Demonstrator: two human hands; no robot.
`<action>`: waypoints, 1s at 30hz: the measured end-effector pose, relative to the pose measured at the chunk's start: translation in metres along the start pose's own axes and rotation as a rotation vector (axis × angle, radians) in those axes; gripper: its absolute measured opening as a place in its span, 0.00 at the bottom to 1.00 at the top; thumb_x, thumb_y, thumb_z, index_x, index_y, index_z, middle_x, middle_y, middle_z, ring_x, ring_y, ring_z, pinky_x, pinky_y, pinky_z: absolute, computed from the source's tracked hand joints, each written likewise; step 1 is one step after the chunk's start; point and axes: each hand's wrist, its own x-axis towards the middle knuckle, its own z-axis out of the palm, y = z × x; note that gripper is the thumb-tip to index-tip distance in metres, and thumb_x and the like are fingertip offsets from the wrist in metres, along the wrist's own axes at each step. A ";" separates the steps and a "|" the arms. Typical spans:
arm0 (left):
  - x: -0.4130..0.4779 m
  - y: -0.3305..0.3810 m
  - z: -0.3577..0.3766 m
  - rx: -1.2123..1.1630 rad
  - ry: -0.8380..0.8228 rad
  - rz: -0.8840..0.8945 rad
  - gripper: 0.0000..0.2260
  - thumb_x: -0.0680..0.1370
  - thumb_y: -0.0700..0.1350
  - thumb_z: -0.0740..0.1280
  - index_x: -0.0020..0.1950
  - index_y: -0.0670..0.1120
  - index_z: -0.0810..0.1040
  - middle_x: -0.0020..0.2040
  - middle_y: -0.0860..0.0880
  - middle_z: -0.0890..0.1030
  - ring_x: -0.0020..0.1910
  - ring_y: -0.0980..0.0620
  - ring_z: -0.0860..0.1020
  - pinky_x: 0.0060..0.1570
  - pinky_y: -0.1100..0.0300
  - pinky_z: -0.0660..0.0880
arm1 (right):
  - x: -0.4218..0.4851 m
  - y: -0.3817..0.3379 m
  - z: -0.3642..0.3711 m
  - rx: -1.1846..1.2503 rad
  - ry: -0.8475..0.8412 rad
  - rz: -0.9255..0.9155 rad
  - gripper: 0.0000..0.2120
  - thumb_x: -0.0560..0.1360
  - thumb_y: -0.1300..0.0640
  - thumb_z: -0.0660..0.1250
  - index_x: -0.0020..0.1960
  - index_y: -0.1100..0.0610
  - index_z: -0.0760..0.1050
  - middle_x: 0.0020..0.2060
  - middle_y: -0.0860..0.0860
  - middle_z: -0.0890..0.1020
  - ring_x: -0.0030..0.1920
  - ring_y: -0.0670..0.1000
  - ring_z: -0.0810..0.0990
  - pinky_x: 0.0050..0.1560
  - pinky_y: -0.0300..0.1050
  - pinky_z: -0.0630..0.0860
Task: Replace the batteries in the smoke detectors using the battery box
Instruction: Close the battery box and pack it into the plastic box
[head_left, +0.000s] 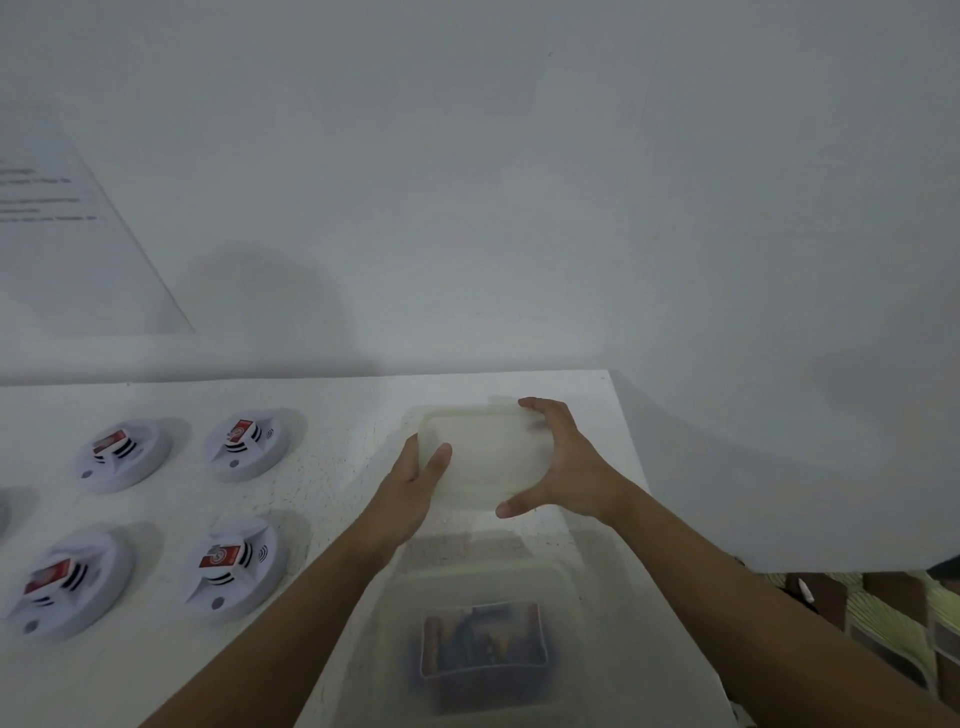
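We are looking down on the battery box (396, 629), standing open at the near right of the white tabletop (322, 467). It is a translucent, milky tub with rounded corners, and a blurred cluster of batteries (483, 644), reddish and dark, is showing through it. We are not making out any brand or print on them.

Just beyond it, both hands are holding the lid (488, 457), a pale, cloudy rounded rectangle with no label. The left hand (415, 483) is gripping its left edge with the thumb on top. The right hand (566, 467) is spanning the right edge, with fingers curled over the far corner and the thumb at the near one. We cannot tell whether the lid is touching the tabletop.

To the left, four round white smoke detectors (124, 454) (249, 441) (67, 582) (234, 566) are lying in two rows. Each is carrying a red label with a white mark that is too blurred to read.

A printed sheet (62, 234) is hanging on the wall (519, 182), and its lines are illegible.
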 end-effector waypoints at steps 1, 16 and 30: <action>0.001 0.001 -0.003 0.035 -0.008 0.002 0.24 0.82 0.61 0.57 0.76 0.55 0.64 0.67 0.55 0.74 0.65 0.51 0.74 0.64 0.55 0.71 | -0.001 -0.002 -0.001 0.002 -0.007 0.007 0.58 0.54 0.53 0.88 0.75 0.46 0.58 0.69 0.40 0.60 0.68 0.43 0.63 0.52 0.23 0.68; 0.022 0.018 -0.019 -0.099 0.046 0.029 0.23 0.77 0.53 0.72 0.71 0.60 0.70 0.69 0.54 0.71 0.67 0.50 0.71 0.62 0.52 0.73 | 0.008 0.000 0.014 0.542 0.332 0.209 0.12 0.78 0.54 0.69 0.61 0.46 0.77 0.60 0.48 0.80 0.59 0.52 0.80 0.60 0.52 0.79; 0.027 0.014 0.000 -0.386 0.034 -0.083 0.12 0.80 0.48 0.69 0.62 0.48 0.73 0.60 0.46 0.79 0.55 0.47 0.80 0.53 0.47 0.80 | 0.016 -0.007 0.026 0.549 0.366 0.289 0.09 0.80 0.54 0.64 0.58 0.51 0.78 0.56 0.51 0.82 0.57 0.54 0.80 0.56 0.51 0.78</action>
